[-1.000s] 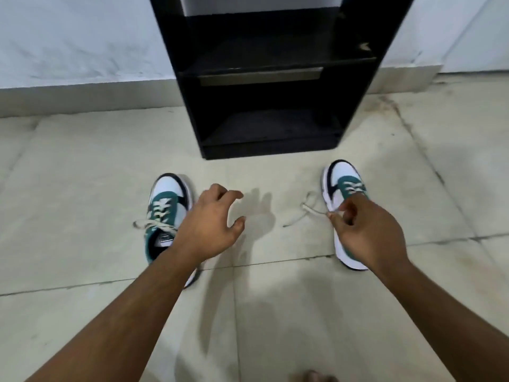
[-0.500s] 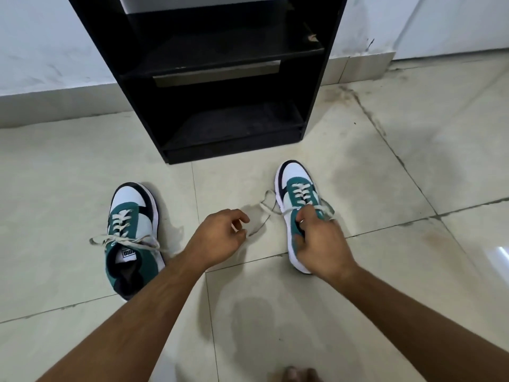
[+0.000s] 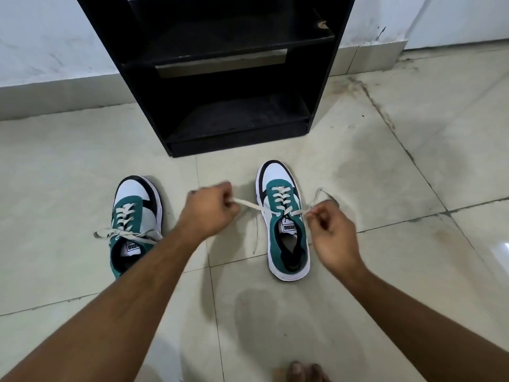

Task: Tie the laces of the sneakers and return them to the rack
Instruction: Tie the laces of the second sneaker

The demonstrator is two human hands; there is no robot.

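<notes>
Both hands pull the right sneaker's laces apart
Right sneaker (image 3: 285,224) points toe-first at the rack (image 3: 220,78); left hand (image 3: 210,209) and right hand (image 3: 332,230) each pinch a lace end, pulled sideways.

One lace end (image 3: 249,203) of the right sneaker (image 3: 285,221) is pinched by the left hand (image 3: 210,213), the other end (image 3: 309,206) by the right hand (image 3: 332,230). The left sneaker (image 3: 132,224) is seen untied on the floor (image 3: 385,166), before the black rack (image 3: 220,78).

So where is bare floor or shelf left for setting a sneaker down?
Bare tile lies right of the right sneaker, and the rack shows two vacant shelves. Crowded: between the left sneaker and the right one, where left hand and right hand stretch lace ends.
</notes>
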